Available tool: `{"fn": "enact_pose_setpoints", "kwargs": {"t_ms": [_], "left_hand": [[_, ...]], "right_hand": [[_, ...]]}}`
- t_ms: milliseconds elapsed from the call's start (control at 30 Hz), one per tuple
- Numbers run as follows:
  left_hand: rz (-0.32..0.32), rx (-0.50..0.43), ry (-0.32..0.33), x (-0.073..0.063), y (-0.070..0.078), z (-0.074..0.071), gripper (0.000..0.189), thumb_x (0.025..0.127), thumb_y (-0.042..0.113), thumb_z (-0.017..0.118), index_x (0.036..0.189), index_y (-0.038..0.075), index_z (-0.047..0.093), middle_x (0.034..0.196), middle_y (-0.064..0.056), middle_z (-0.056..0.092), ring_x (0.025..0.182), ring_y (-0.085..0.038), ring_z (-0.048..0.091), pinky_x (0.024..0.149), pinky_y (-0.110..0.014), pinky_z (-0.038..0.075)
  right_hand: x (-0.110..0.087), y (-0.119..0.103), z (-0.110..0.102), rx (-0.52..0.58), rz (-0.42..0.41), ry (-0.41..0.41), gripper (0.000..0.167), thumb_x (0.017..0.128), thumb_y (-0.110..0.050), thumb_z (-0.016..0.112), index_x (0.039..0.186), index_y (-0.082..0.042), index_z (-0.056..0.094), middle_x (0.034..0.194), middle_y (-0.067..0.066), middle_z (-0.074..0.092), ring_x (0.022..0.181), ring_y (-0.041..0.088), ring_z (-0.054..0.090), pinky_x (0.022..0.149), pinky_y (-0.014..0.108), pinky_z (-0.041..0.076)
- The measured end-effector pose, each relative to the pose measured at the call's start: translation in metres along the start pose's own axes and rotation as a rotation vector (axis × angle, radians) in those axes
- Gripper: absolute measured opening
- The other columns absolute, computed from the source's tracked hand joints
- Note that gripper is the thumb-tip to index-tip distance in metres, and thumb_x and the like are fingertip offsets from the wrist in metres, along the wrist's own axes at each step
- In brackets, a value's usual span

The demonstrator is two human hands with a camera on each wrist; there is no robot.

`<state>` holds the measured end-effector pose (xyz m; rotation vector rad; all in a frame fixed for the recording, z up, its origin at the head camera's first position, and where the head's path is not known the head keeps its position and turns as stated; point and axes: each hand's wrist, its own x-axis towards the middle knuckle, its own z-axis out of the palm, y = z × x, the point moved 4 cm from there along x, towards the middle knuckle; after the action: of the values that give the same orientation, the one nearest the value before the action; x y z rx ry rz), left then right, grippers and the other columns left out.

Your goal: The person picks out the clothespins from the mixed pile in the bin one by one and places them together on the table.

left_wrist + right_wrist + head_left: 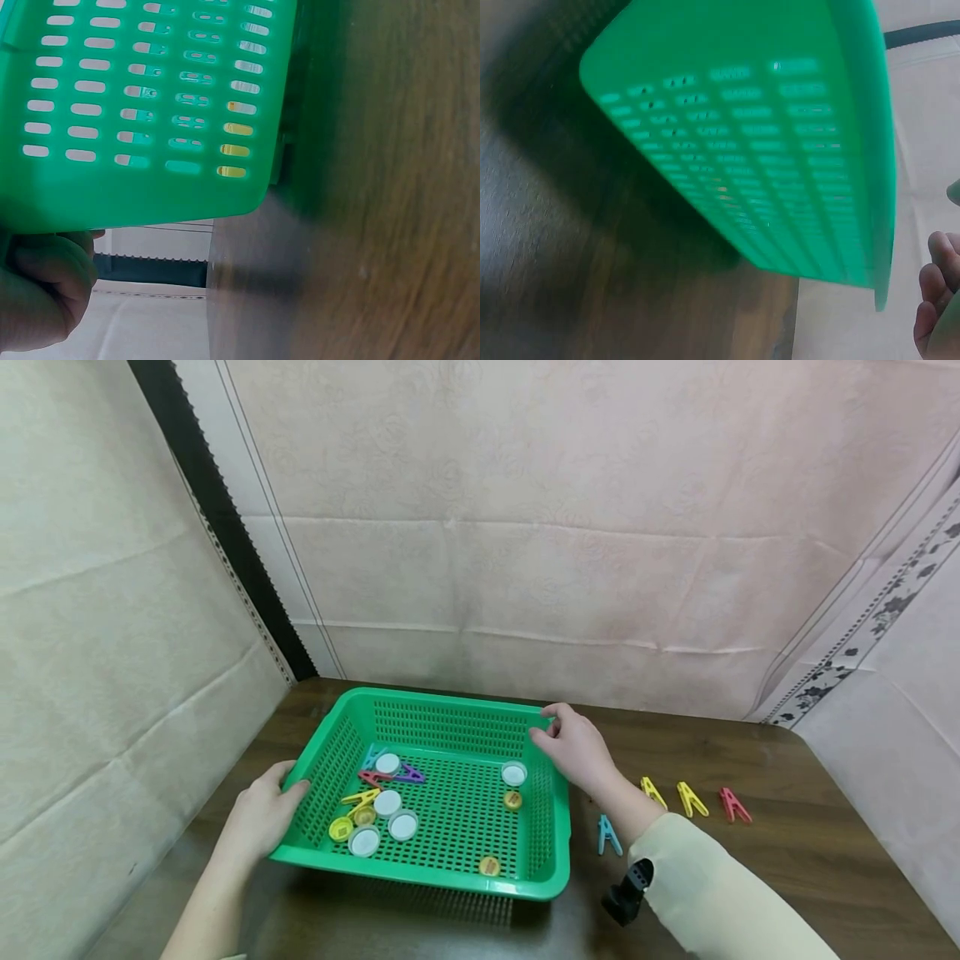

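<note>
Basket (450, 699): green plastic, slotted walls, over woodgrain table (825, 835), left of centre | inside: round white discs (387, 803), yellow discs (341, 829), A-shaped pegs (366, 797), mostly left | left hand (258, 812) gripping left rim | right hand (576, 743) loosely curled, nothing seen held, far-right corner

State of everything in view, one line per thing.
Green perforated plastic basket, mouth up, loaded
Left hand, gripping basket's left rim
Right hand, holding nothing, near basket's right rim
Five round white caps, loose in basket
Four round yellowish caps, loose in basket
Four multicoloured A-shaped plastic clothespins, lying in basket
Four more clothespins, lying on brown wood-grain table
</note>
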<state>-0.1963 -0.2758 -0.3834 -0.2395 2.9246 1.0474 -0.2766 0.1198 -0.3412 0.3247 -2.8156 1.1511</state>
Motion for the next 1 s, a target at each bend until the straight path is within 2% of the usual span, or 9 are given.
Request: {"fn": "enact_pose_setpoints", "kwargs": {"t_ms": [633,800,1000], "left_hand": [[-0.006,0.003,0.006,-0.001,0.001,0.0,0.058,0.098,0.036,0.04,0.14,-0.003,0.033,0.116,-0.024,0.054,0.073,-0.022,0.054,0.058,-0.033,0.041],[-0.001,0.006,0.002,0.001,0.0,0.0,0.059,0.098,0.037,0.04,0.14,-0.004,0.033,0.116,-0.024,0.054,0.074,-0.023,0.055,0.059,-0.034,0.042],[0.004,0.019,0.005,0.002,-0.001,0.0,0.059,0.098,0.039,0.039,0.14,-0.003,0.034,0.118,-0.024,0.054,0.082,-0.026,0.056,0.063,-0.037,0.043]], "right_hand": [[0.013,-0.017,0.019,0.045,0.014,-0.017,0.04,0.09,-0.031,0.06,0.123,-0.007,0.054,0.08,0.002,0.056,0.064,0.017,0.048,0.06,0.032,0.04],[0.016,-0.025,0.027,0.054,-0.004,-0.018,0.04,0.09,-0.03,0.06,0.122,-0.007,0.055,0.079,0.001,0.056,0.064,0.016,0.049,0.062,0.032,0.041],[0.016,-0.034,0.036,0.026,-0.041,-0.033,0.041,0.09,-0.03,0.06,0.123,-0.005,0.055,0.075,0.0,0.057,0.057,0.016,0.048,0.056,0.031,0.04]]}}
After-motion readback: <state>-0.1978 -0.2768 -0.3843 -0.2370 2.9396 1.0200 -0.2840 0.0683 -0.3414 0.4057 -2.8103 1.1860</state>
